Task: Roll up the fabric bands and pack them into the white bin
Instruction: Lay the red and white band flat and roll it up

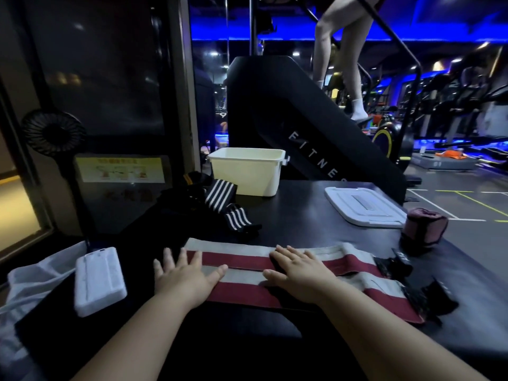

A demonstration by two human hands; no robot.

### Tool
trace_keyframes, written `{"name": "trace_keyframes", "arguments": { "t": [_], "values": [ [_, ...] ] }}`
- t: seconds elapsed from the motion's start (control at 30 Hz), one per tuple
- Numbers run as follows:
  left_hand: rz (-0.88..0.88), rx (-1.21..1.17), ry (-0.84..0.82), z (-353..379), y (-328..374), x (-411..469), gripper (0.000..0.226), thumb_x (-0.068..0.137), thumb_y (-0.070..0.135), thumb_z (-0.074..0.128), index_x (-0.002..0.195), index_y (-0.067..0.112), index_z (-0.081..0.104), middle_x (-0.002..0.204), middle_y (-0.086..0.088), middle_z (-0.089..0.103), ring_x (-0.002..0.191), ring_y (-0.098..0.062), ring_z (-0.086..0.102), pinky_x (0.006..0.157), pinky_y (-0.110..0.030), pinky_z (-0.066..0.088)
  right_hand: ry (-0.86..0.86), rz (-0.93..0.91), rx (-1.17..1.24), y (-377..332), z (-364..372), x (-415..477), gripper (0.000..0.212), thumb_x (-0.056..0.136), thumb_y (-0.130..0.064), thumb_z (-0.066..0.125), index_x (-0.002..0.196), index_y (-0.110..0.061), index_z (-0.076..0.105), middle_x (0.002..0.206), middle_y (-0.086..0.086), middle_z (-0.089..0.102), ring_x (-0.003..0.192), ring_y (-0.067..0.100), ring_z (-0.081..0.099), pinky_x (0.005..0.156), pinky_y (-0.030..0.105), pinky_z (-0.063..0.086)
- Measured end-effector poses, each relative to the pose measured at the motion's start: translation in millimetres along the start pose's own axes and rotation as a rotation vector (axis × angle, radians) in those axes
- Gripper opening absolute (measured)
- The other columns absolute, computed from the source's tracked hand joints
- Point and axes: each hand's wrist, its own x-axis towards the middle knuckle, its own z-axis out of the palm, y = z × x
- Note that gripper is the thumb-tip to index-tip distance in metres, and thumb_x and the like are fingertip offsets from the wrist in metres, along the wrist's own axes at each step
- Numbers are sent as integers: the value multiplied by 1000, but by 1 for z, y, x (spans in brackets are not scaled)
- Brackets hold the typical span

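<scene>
Currently, the red-and-white fabric bands [242, 264] are laid out flat along the near part of the black worktop [302, 215]. They are pressed down by the left hand [187, 276] at their left end and by the right hand [299, 273] near the middle. The fingers [182, 255] are spread wide and straight, with nothing gripped. The white bin [247, 174] is set at the far edge, well apart, with black-and-white striped bands [220, 192] lying just beside it. A white lid [362, 206] and a rolled pink band [423, 226] are seen to the right.

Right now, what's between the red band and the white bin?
Black-and-white striped bands lie between the red band and the white bin, in the head view.
</scene>
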Motion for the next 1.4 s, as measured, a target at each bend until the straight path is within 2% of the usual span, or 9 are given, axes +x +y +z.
{"name": "trace_keyframes", "arguments": {
  "t": [0.1, 0.2, 0.37, 0.5, 0.63, 0.8, 0.97, 1.13, 1.4],
  "values": [
    [56, 34, 72, -4, 13, -5, 85, 89, 76, 14, 156, 24, 15, 164, -8, -2, 147, -32, -20, 118, -54, -12, 45, -7, 225, 4, -13, -10, 66, 98, -57, 36, 154, -26, 22, 163, -6, 14, 150, 10, 4, 121, 34, 8],
    [234, -30, 124, -7, 44, -11, 74, 93, 70, 20, 154, 27, 20, 164, -2, 1, 148, -26, -19, 118, -52, -9, 284, 57, 282, 23, -33, -35, 51, 98, -43, 48, 146, -28, 40, 153, -6, 37, 145, 10, 23, 113, 27, 20],
    [470, -146, 94, -7, 106, -20, 63, 95, 64, 30, 148, 30, 34, 162, 5, 15, 150, -18, -4, 119, -48, 6, 621, 447, 227, 89, -46, -78, 45, 87, -41, 62, 130, -29, 57, 133, 1, 57, 126, 25, 46, 104, 37, 38],
    [527, -198, 55, -4, 152, -12, 62, 97, 61, 32, 149, 27, 31, 159, 8, 24, 150, -19, 6, 117, -45, 12, 546, 664, 172, 127, -31, -96, 57, 82, -55, 61, 131, -28, 53, 134, 4, 52, 126, 29, 44, 102, 44, 39],
    [540, -177, 33, 5, 177, 1, 67, 96, 62, 30, 152, 26, 23, 160, 8, 22, 149, -21, 8, 119, -45, 10, 418, 713, 129, 142, -14, -99, 76, 80, -75, 46, 141, -30, 39, 144, 2, 44, 132, 27, 41, 103, 43, 36],
    [483, -97, -32, 15, 174, 11, 78, 94, 68, 25, 156, 23, 10, 163, 4, 13, 150, -22, 7, 121, -44, 3, 339, 720, 70, 148, -24, -91, 90, 75, -79, 52, 145, -26, 32, 140, 2, 50, 130, 27, 42, 102, 43, 36],
    [436, -93, 45, 10, 171, 19, 78, 91, 70, 32, 152, 22, 23, 156, -2, 24, 144, -26, 19, 115, -43, 18, 363, 724, 195, 158, -26, -89, 79, 69, -75, 64, 132, -28, 50, 128, 0, 61, 123, 26, 51, 96, 38, 43],
    [370, -166, 150, 9, 169, 34, 42, 95, 58, 40, 118, 25, 52, 128, 0, 49, 125, -24, 40, 103, -38, 29, 397, 723, 381, 165, -30, -88, 51, 58, -72, 72, 90, -34, 59, 99, -8, 69, 99, 21, 62, 84, 36, 50],
    [484, -402, 187, -5, 164, 42, 28, 98, 47, 45, 88, 21, 47, 78, 8, 54, 85, -22, 55, 66, -34, 36, 575, 651, 445, 173, -25, -86, 28, 85, -51, 63, 91, -25, 55, 87, -5, 67, 94, 27, 62, 85, 40, 48]
  ]
}}
